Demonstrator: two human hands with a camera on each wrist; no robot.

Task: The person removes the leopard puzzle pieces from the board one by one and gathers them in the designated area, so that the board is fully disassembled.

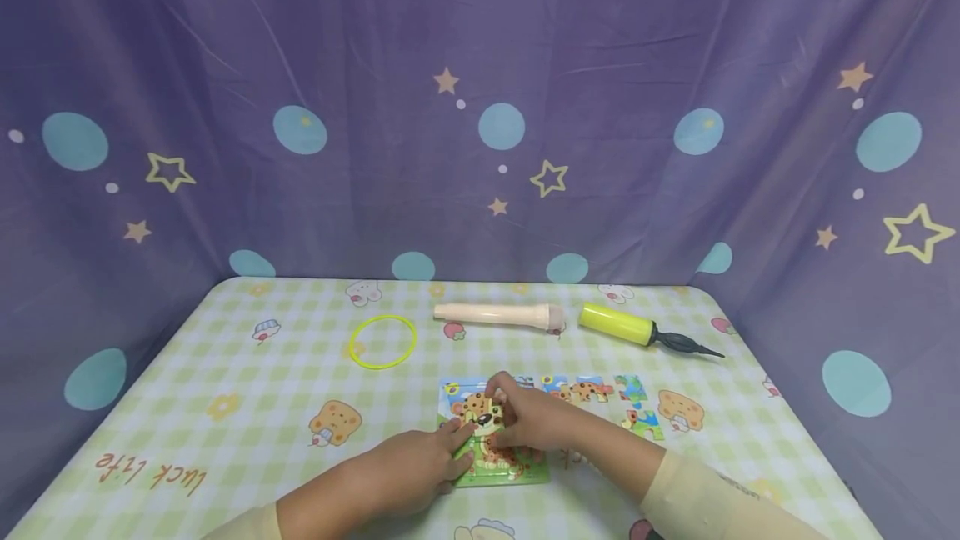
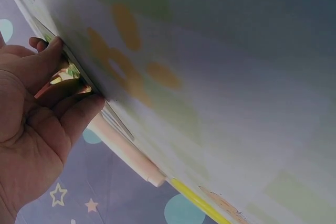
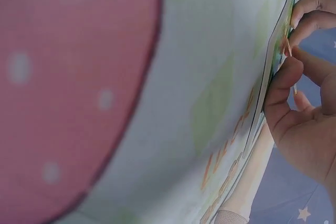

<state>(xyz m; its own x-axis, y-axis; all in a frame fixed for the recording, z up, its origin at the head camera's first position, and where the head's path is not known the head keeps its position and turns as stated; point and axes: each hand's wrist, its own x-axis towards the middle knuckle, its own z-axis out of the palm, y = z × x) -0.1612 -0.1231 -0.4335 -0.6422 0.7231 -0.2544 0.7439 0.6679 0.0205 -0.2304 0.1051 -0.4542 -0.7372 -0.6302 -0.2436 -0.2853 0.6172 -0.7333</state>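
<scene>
Head view: left of the puzzle board (image 1: pixel 517 470), the left hand (image 1: pixel 420 465) presses its edge with straight fingers; on it, the right hand (image 1: pixel 536 422) pinches a puzzle piece (image 1: pixel 480 417); loose pieces (image 1: pixel 600 392) lie right.

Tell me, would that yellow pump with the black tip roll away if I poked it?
Probably. The yellow pump has a round barrel and lies on its side on the flat table, so a sideways poke would likely roll it. Its thin black nozzle may make it curve. It looks like hollow plastic, so probably light.
</scene>
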